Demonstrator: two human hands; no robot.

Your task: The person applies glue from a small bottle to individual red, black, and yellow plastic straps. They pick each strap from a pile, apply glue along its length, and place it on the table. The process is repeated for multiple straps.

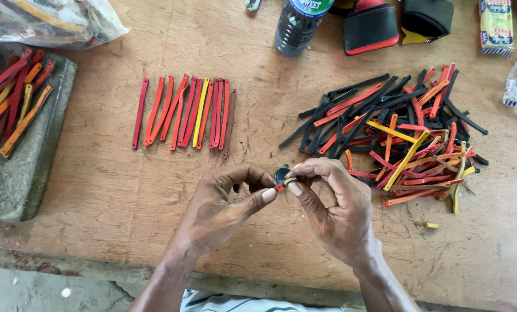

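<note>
Both hands met over the wooden table (pixel 125 196), the left hand (pixel 224 205) and right hand (pixel 333 202) pinching a small red strip (pixel 281 185), its long axis running crosswise between their fingertips, beside a dark round cap (pixel 281 173).

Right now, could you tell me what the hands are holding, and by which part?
Both hands, left hand and right hand, pinch a small dark round piece with a red bit at its lower edge, between thumbs and fingertips.
</note>
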